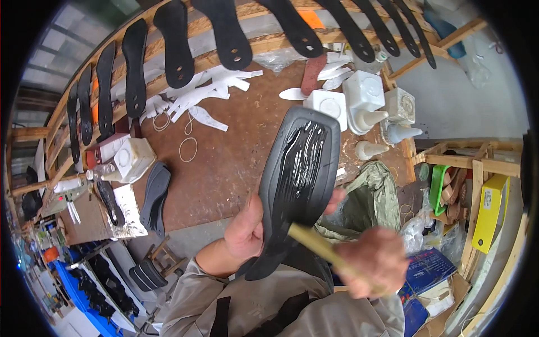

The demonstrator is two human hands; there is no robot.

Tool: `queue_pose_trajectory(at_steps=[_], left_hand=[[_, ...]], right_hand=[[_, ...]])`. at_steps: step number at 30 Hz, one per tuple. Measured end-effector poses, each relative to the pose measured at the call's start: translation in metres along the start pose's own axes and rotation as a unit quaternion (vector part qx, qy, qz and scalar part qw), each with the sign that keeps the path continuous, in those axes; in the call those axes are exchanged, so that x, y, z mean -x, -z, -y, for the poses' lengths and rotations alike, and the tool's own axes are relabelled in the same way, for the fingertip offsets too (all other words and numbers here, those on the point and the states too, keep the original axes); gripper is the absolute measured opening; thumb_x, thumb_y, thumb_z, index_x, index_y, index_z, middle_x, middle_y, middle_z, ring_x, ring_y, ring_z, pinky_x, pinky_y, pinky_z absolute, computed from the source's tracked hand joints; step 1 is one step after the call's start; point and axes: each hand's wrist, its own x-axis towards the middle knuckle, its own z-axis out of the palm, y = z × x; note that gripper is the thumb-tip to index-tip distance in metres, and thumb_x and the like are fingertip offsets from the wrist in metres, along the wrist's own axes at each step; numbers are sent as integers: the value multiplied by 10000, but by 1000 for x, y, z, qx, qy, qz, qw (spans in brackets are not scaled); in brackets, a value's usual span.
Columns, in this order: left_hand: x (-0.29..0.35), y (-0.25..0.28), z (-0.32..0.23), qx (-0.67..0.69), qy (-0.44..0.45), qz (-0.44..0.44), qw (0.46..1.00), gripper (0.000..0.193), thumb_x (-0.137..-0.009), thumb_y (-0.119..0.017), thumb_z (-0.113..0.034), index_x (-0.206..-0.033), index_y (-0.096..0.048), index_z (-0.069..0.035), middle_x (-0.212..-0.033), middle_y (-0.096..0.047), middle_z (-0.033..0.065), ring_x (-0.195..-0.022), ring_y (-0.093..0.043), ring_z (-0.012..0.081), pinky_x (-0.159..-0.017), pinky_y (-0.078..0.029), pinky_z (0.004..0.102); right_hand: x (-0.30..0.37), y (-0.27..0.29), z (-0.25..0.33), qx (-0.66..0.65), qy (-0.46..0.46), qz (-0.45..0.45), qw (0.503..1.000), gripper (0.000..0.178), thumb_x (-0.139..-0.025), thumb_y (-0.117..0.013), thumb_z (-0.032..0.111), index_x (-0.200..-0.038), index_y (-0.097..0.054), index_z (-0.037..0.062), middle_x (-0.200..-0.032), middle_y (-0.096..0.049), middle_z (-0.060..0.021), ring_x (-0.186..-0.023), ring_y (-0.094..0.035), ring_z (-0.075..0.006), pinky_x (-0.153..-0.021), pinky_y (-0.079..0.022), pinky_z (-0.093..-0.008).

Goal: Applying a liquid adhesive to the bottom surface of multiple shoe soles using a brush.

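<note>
A black shoe sole point(270, 194) is tilted up in front of me, wide end away, with streaks of wet, glossy coating point(303, 154) on its recessed inner face. My left hand point(246, 231) is closed round it from beneath, thumb along the left edge and fingertips showing at the right edge. In my right hand point(375, 261), somewhat blurred, is a brush point(310, 240) with a flat, pale wooden handle. Its end reaches the narrow part of the sole; dark bristles there cannot be told apart from the black surface.
Several black soles point(231, 33) hang over a wooden rack point(210, 44) arching above the brown table point(236, 168). White plastic bottles point(364, 92) stand at the back right, near a green plastic bag point(373, 196). Stacked soles point(155, 194) lie left; white cut pieces point(205, 119) lie behind.
</note>
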Motion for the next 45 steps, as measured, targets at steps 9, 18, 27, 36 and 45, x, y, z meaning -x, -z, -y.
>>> queue_pose_trajectory(at_steps=[9, 18, 27, 36, 45], left_hand=[[24, -16, -8, -44, 90, -63, 993, 924, -869, -529, -565, -1482, -65, -51, -1415, -375, 190, -1248, -461, 324, -1092, -277, 471], [28, -16, -9, 12, 64, -30, 997, 919, -867, -531, -564, -1484, -63, -70, -1446, -324, 202, -1263, -441, 367, -1102, -254, 503], [35, -19, -5, -69, 0, -162, 984, 809, -924, -416, -548, -1490, -83, -76, -1484, -279, 165, -1346, -338, 300, -1115, -258, 437], [25, -25, 12, -63, -102, -237, 964, 692, -943, -305, -541, -1432, -307, -50, -1403, -426, 156, -1256, -458, 303, -1051, -360, 468], [15, -34, -2, 41, -5, -126, 991, 893, -877, -522, -549, -1497, -23, -145, -1502, -244, 97, -1336, -352, 250, -1080, -291, 559]], right_hand=[[-67, 19, -20, -43, -40, -53, 997, 158, -802, -660, 114, -763, -662, -39, -617, -623, -88, -513, -533, -155, -494, -403, -270], [-47, 16, -21, -82, -177, -190, 962, 153, -753, -726, 96, -828, -684, -32, -671, -646, -104, -505, -576, -169, -478, -460, -286], [-69, 31, -23, 12, 108, 65, 992, 132, -781, -705, 139, -860, -699, 34, -782, -690, -121, -464, -527, -114, -403, -354, -242], [-38, 18, 14, -14, -148, -99, 984, 146, -771, -725, 97, -838, -682, -25, -690, -667, -123, -515, -623, -147, -406, -431, -241], [-55, 17, -1, -29, -107, -119, 987, 199, -760, -720, 46, -905, -653, -73, -787, -679, -148, -647, -654, -221, -507, -496, -281]])
